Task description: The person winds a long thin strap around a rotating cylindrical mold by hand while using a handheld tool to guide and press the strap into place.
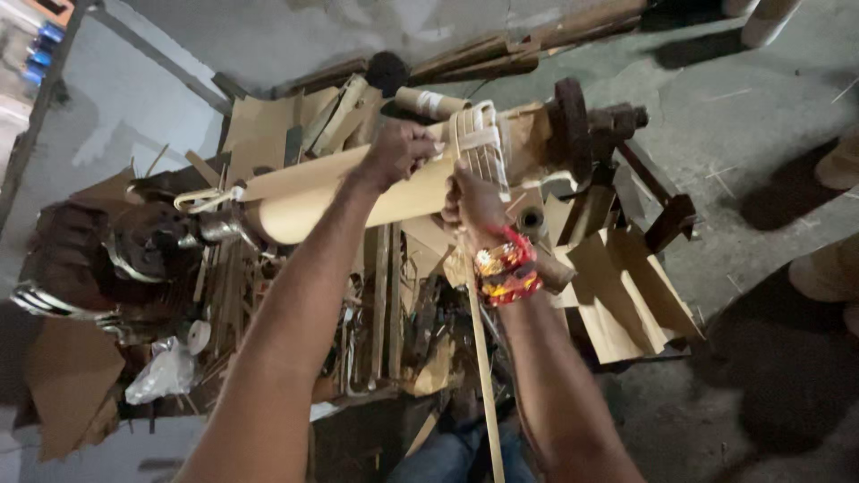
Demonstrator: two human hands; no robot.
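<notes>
- The left hand (400, 150) is closed over the top of a long tan cardboard tube (358, 199) that lies across the workbench (626, 313), fingers curled round it near its middle.
- The right hand (472, 204) is fisted just beside it, gripping a pale flat strip (484, 358) that runs down toward the near edge of the bench and up into the windings.
- Those cream strip windings (481, 143) wrap the tube just right of both hands (several turns, side by side).
- A stack of red and yellow bangles (506, 268) sits on the right wrist.
- Past the windings, toward the bench's right end, a rusty dark wheel (570, 121) on a shaft (617, 118) stands across the tube's end.
- At the tube's left end a dark metal machine part (152, 241) crowds it.
- Under the arms lie wooden slats and sticks (385, 304), and cardboard scraps (617, 295) spread toward the right corner.
- A crumpled clear plastic bag (165, 371) rests near the left front corner.
- A second, smaller paper tube (429, 103) lies at the far edge.
</notes>
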